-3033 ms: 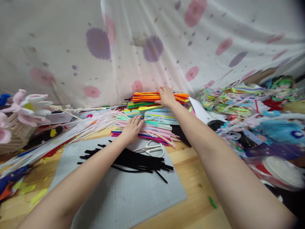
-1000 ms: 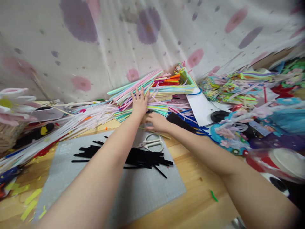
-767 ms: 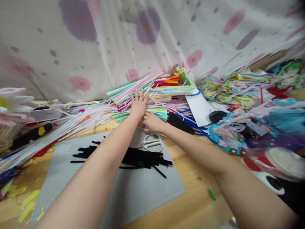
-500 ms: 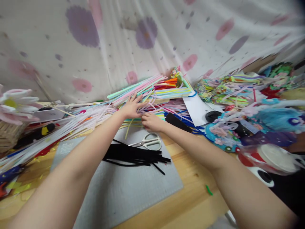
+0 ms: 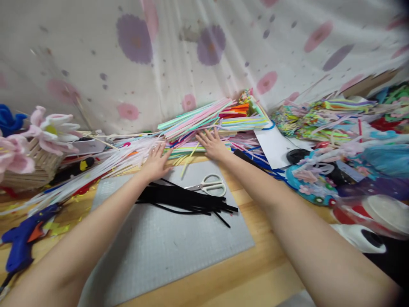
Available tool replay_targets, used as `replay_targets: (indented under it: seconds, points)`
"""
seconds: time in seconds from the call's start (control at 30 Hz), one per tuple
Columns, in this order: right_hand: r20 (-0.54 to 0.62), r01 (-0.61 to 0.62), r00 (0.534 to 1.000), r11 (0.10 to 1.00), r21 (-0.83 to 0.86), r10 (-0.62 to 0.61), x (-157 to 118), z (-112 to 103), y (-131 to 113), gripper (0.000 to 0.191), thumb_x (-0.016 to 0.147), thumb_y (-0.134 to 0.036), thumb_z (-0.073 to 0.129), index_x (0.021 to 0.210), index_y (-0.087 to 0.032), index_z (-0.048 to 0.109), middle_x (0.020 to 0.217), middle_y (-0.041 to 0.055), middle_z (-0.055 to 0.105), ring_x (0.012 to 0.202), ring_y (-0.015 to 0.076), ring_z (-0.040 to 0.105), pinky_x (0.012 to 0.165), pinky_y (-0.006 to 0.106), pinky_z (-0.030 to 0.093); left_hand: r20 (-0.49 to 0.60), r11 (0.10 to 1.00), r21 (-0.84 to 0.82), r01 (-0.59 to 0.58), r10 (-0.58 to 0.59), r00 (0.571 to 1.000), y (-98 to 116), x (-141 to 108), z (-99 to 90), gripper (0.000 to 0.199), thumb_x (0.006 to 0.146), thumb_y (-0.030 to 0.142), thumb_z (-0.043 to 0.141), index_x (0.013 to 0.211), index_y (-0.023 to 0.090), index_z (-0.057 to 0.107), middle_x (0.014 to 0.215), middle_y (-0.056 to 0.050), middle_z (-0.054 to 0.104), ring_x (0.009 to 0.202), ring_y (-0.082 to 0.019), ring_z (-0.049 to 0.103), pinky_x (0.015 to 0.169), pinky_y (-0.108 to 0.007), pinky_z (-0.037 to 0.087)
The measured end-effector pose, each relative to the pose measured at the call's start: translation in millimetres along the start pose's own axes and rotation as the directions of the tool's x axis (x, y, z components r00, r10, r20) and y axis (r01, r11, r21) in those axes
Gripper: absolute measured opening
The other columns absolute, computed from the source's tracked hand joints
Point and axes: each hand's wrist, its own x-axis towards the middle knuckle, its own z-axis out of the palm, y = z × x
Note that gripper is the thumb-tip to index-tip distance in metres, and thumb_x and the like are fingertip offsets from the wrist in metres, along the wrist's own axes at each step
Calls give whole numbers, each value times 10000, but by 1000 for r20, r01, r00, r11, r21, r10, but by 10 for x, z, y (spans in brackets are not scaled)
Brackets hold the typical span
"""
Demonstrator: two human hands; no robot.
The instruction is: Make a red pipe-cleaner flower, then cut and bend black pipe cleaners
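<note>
My left hand (image 5: 157, 163) lies with fingers spread at the right end of a heap of white and pale pink pipe cleaners (image 5: 134, 154). To its right, my right hand (image 5: 211, 145) rests open, fingers stretched over a pile of pink, mint and yellow pipe cleaners (image 5: 198, 117). Neither hand grips anything that I can see. Nearer to me, a bundle of black pipe cleaners (image 5: 185, 198) lies on a grey cutting mat (image 5: 172, 251). White-handled scissors (image 5: 213, 184) sit just behind that bundle, partly covered by it. One yellow-green pipe cleaner (image 5: 189, 161) sticks out toward the mat.
A blue glue gun (image 5: 24, 238) lies at the left on the wooden table (image 5: 265, 260). Pipe-cleaner flowers (image 5: 53, 128) stand behind it. At the right are a blue floral craft piece (image 5: 306, 179) and a plastic cup with a white lid (image 5: 383, 215). A flowered curtain (image 5: 179, 55) hangs behind.
My hands have moved apart: the left toward me and leftward, the right forward onto the pile, its fingers now spread. The view has turned left, bringing more of the glue gun into sight.
</note>
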Motion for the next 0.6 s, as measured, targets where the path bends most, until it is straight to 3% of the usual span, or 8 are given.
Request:
replay_targets:
  seconds: [0.07, 0.13, 0.23, 0.37, 0.6]
  points:
    - [32, -31, 999, 1000, -1, 32, 55, 22, 130, 754, 762, -229, 507, 1453, -115, 227, 1485, 144, 295, 1376, 353, 189, 1069, 627, 30, 81, 999, 30, 27, -29, 996, -180, -113, 49, 590, 849, 244, 390, 1430, 182, 307, 1530, -120, 194, 1414, -308, 94, 1100, -561, 126]
    - [63, -71, 996, 998, 0, 70, 106, 28, 240, 746, 782, -251, 494, 1458, -110, 210, 1473, 144, 319, 1367, 343, 213, 1073, 611, 54, 158, 998, 48, 39, -46, 986, -341, -205, 77, 633, 795, 91, 330, 1414, 220, 339, 1519, -74, 245, 1414, -271, 122, 1096, -559, 151]
    - [104, -136, 985, 991, -14, 136, 161, 29, 310, 740, 791, -266, 486, 1456, -99, 207, 1464, 148, 334, 1357, 328, 238, 1082, 584, 63, 221, 996, 64, 55, -68, 973, -499, -312, 77, 694, 720, 30, 324, 1383, 224, 395, 1499, -51, 299, 1408, -242, 165, 1106, -527, 163]
    - [113, -176, 977, 983, -42, 180, 159, 17, 218, 776, 765, -315, 532, 1445, -89, 236, 1461, 164, 334, 1353, 340, 236, 1085, 578, 48, 211, 996, 54, 64, -74, 975, -544, -407, 30, 657, 712, 47, 353, 1330, 240, 465, 1444, -55, 402, 1374, -217, 274, 1111, -512, 171]
    - [130, -66, 989, 997, -27, 69, -52, -127, 25, 925, 710, -497, 587, 1442, -53, 235, 1461, 206, 312, 1346, 389, 236, 1078, 585, 61, 112, 978, 117, 172, -185, 976, -446, -498, -97, 422, 779, 114, 374, 1093, 213, 638, 1296, -78, 560, 1316, -276, 365, 1090, -568, 191]
